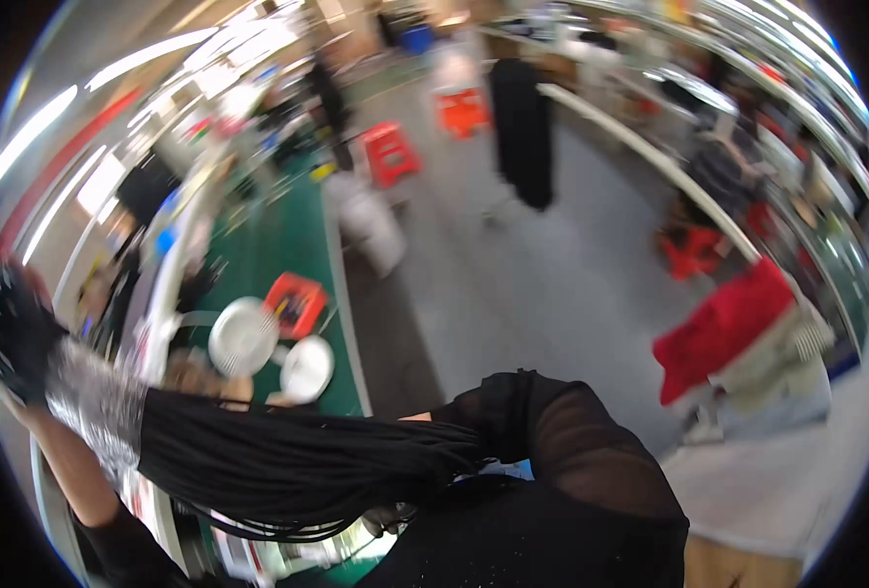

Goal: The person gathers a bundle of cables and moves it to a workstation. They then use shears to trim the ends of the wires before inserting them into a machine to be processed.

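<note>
Grip likely limp, slithery black cords [297,453] by the plastic-wrapped end [98,400], with left hand [18,338] curled round it and right hand [387,517] too hidden to tell.

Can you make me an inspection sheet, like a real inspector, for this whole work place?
Surface: green workbench, running along the left side, blurred.
Job's things: bundle of black cords, with clear plastic wrap around its left end.
Clutter: red-orange bin with dark things inside, and two round white things, too blurred to name.
Hands: black-gloved left hand grips the wrapped end; right hand mostly hidden behind the cords.
Cables: no others made out; whether the cords are electrical, I cannot tell.
Surroundings: grey floor, red stool, red cloth at the right.
</note>
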Demonstrator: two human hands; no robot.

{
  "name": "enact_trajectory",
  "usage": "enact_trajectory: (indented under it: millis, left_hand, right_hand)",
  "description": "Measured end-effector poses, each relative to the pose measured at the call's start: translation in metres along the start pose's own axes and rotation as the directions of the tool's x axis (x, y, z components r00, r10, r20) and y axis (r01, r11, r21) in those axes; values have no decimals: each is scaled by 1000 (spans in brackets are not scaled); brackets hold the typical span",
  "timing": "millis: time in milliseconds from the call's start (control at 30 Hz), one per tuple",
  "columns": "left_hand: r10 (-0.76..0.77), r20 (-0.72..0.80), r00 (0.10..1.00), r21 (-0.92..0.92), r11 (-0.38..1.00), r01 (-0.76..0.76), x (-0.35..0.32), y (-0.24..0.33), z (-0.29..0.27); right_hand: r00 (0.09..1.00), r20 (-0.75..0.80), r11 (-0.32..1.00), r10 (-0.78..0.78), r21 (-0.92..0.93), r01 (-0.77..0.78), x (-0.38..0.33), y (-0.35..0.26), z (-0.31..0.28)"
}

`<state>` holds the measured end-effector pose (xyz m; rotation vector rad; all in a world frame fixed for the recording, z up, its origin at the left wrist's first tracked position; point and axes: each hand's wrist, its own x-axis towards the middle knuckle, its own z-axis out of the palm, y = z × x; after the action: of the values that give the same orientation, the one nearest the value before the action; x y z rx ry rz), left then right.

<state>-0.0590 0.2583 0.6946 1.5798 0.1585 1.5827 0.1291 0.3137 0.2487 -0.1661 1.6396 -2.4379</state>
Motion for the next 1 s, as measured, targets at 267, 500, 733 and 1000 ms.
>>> enact_trajectory:
  millis: [267,500,733,1000]
  left_hand:
    - [-351,-343,871,-502,852,146,26,-399,-201]
    - [-561,-151,814,-699,643,314,7,-665,-258]
    - [-828,-191,527,-922,335,193,-62,-773,-241]
    - [-948,-270,168,-930,302,209,-94,-780,-237]
  right_hand:
    - [819,-573,972,12,200,126,-182,53,-101]
    - [538,-834,901,121,319,293,-286,79,-112]
    - [341,-897,794,281,417,442,-313,123,-65]
    - [366,-803,679,470,594,431,-352,176,-73]
